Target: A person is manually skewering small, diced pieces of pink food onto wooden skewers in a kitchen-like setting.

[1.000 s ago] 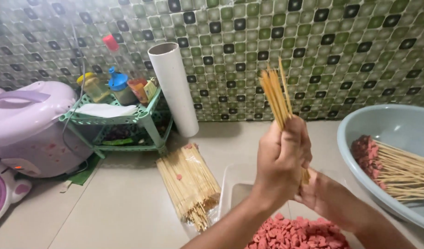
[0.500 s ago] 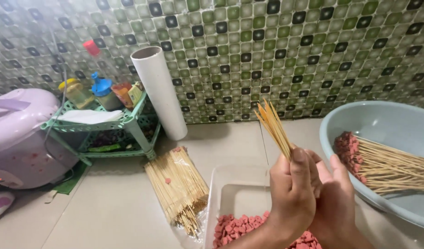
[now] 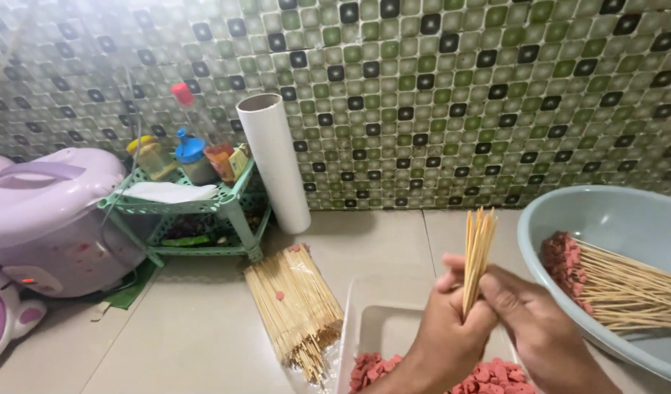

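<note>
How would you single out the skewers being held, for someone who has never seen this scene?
Start at the grey basin on the right; just left of it both hands grip a thin upright bunch of skewers. Unlike the pile lying on the floor and the meat-loaded ones in the basin, these stand bare.

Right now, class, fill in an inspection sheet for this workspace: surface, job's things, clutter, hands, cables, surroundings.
Surface: pale tiled counter, bare at front left.
Job's things: skewers upright in both hands; white tray with pink meat pieces; skewer pile on the counter; grey basin with loaded skewers.
Clutter: green rack with bottles and jars; white tube leaning on the wall; lilac cooker.
Hands: left hand and right hand both grip the skewers.
Cables: a thin cord hangs by the rack.
Surroundings: green mosaic wall.
</note>
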